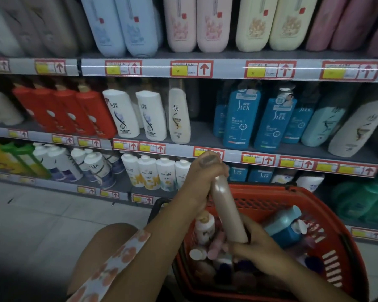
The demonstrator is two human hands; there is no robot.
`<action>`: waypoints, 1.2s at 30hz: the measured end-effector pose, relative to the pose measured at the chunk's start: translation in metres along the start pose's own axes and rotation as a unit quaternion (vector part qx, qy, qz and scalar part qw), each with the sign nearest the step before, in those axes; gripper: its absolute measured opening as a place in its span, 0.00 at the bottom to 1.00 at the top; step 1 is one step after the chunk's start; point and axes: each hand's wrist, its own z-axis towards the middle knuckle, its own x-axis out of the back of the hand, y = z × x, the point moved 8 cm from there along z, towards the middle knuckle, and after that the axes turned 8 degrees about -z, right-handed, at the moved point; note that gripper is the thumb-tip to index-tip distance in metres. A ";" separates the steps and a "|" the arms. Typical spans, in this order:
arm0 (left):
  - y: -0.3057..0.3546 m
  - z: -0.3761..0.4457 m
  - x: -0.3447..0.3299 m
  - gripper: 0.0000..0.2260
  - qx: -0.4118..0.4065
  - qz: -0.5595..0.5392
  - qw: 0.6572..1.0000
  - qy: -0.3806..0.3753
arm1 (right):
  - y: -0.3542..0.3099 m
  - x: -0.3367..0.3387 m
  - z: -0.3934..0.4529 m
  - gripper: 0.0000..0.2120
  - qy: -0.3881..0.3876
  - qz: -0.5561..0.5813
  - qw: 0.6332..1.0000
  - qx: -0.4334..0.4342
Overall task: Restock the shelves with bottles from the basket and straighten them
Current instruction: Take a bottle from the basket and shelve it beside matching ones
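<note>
A tall, slim beige bottle (227,208) with a smooth, glossy plastic skin is held upright and slightly tilted above a red plastic basket (327,243). Its top is wrapped by the curled fingers of the left hand (202,171), and its base is gripped from below by the right hand (252,247), so both hands are closed on the same bottle. The basket has lattice walls and is crowded with other bottles: a teal one with a white flip cap (287,225), a small pale pump bottle (204,227), and several round caps seen from above.

Behind it, grey shelves (205,131) edged with red and yellow price tags are filled with rounded shampoo bottles. On the middle shelf, a cream bottle (179,116) stands beside a dark gap, with blue bottles (241,118) to its right. White bottles (121,114) further left lean sideways.

The glossy surface looks slippery; if the grip were loosened at either end, the bottle could be dropped back into the basket and others knocked. The gap appears narrow, so neighbouring bottles could be toppled if the bottle were pushed in at a tilt. The leaning white bottles may fall if brushed.
</note>
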 end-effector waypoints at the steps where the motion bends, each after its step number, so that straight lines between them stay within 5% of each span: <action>1: -0.002 0.001 0.001 0.13 0.007 0.032 0.999 0.002 | -0.002 0.003 -0.001 0.22 0.005 0.018 1.000 0.000; 4: -0.003 0.002 0.000 0.21 0.009 0.117 0.993 0.008 | -0.005 0.013 -0.001 0.11 0.030 0.081 0.996 -0.001; 8: 0.003 0.000 -0.009 0.11 0.000 0.108 0.994 -0.035 | -0.010 0.023 0.004 0.18 0.068 0.080 0.994 0.001; 12: 0.012 -0.001 -0.015 0.13 0.006 0.006 0.999 -0.053 | -0.021 0.026 0.007 0.32 0.094 0.061 0.994 -0.001; 19: 0.054 -0.002 -0.045 0.16 -0.001 -0.014 0.996 -0.089 | -0.065 0.043 -0.002 0.23 0.135 0.065 0.988 0.021; 26: 0.136 -0.018 -0.102 0.17 -0.069 0.093 0.981 -0.155 | -0.135 0.065 -0.021 0.14 0.154 0.074 0.982 0.085; 30: 0.169 -0.033 -0.134 0.20 -0.088 0.156 0.968 -0.173 | -0.170 0.079 -0.038 0.29 0.176 0.091 0.971 0.130; 33: 0.185 -0.044 -0.157 0.21 -0.103 0.179 0.959 -0.192 | -0.189 0.093 -0.050 0.19 0.191 0.093 0.966 0.146; 36: 0.193 -0.053 -0.178 0.22 -0.121 0.213 0.948 -0.205 | -0.209 0.107 -0.067 0.19 0.206 0.085 0.960 0.168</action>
